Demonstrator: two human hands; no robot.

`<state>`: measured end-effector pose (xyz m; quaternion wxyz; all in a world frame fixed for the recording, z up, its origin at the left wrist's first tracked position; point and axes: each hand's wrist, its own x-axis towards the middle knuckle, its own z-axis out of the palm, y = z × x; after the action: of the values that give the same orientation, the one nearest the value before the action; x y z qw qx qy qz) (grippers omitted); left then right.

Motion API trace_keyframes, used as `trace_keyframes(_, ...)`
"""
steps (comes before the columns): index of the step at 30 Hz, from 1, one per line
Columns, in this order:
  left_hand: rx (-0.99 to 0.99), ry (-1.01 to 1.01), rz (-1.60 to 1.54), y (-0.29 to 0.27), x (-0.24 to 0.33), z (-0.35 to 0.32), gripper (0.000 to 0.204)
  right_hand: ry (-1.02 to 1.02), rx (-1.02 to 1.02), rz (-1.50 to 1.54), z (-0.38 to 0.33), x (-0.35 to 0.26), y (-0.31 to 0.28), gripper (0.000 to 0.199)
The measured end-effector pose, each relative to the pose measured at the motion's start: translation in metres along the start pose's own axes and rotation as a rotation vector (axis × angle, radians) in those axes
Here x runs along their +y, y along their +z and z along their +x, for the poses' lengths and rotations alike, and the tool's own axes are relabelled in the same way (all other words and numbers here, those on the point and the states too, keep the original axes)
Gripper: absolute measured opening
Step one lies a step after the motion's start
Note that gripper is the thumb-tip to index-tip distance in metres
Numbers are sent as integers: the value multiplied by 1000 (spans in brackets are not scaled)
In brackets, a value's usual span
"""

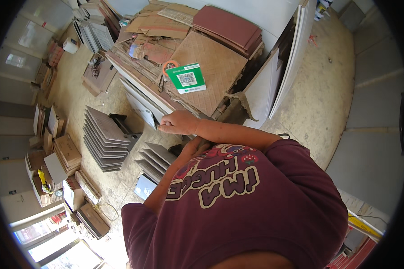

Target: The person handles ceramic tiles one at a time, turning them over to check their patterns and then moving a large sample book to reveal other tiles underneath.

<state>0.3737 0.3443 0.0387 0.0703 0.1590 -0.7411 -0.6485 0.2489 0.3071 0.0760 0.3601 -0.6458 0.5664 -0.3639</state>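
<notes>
My right hand [178, 123] reaches across to the left, its fingers curled closed beside the edge of the cardboard-covered stack [175, 99]. Next to its fingertips is the lower corner of a pale flat panel [141, 107] that leans against the stack's side. Whether the fingers grip anything is hidden. Close to my body, under the right forearm, lies my left hand [196, 146]; its fingers are mostly hidden. A green card with a square code [186, 79] stands on the stack, by a roll of orange tape [170, 67].
Grey tile samples stand fanned in a rack [105, 139] on the left, with a smaller group of panels [155, 161] nearer me. Dark red boards [226, 29] lie at the stack's far end. Large white panels [285, 67] lean at its right. Cardboard boxes [67, 152] line the left wall.
</notes>
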Motion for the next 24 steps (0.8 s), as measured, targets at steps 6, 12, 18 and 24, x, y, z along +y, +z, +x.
trace_keyframes(6, -52, 5, 90, -8, 11, 6, 38, -11, 6, 10, 0, 3, -1, 35)
trace_keyframes(12, -131, -148, 50, -15, 43, 27, 31, 46, -26, 88, 1, 1, -3, 37)
trace_keyframes(18, -106, -89, 83, -8, 14, 30, 31, 50, -66, 104, -2, -7, -7, 36)
trace_keyframes(24, -84, -71, 59, -6, 12, 30, 28, 32, -72, 117, -5, -6, -10, 35)
